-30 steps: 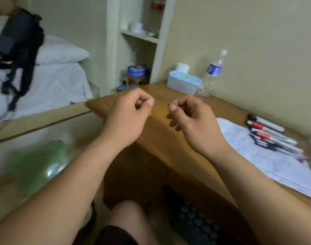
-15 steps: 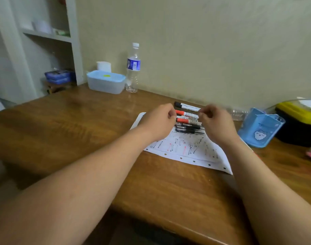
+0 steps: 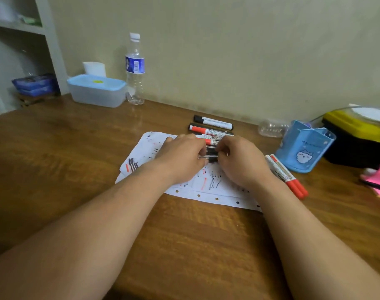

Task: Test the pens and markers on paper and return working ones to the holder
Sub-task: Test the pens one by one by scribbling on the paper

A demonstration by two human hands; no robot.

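Over the scribbled paper point(image 3: 148, 146), both hands are gripping one dark pen point(image 3: 211, 158): the left hand point(image 3: 181, 158) is pinching one end and the right hand point(image 3: 242, 162) the other, probably to pull its cap for testing. More markers point(image 3: 212, 122) are lying in a row just behind, and two red-capped markers point(image 3: 286, 177) are resting beside the blue holder point(image 3: 303, 146).

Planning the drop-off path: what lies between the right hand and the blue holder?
Head view: two red-capped markers lie side by side on the table between the right hand and the blue holder.
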